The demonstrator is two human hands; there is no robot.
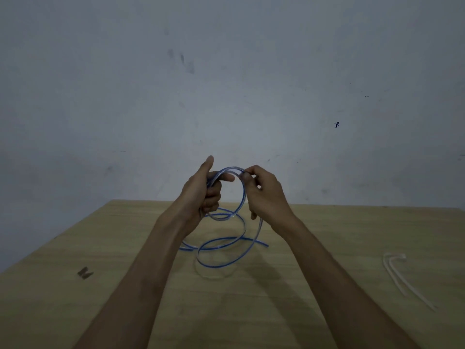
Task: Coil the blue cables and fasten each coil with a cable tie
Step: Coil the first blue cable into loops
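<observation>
A blue cable (pixel 221 250) with a clear sheath is partly looped in the air and partly trailing on the wooden table (pixel 251 311). My left hand (pixel 201 195) grips the gathered loops, thumb up, above the table's far edge. My right hand (pixel 264 192) pinches the top of the newest loop just right of the left hand. The loose end of the cable lies in wide curls below the hands. White cable ties (pixel 400 270) lie on the table at the right, apart from both hands.
A small dark object (pixel 85 272) lies on the table at the left. A grey wall (pixel 226 84) stands directly behind the table's far edge. The table's left edge runs diagonally toward me.
</observation>
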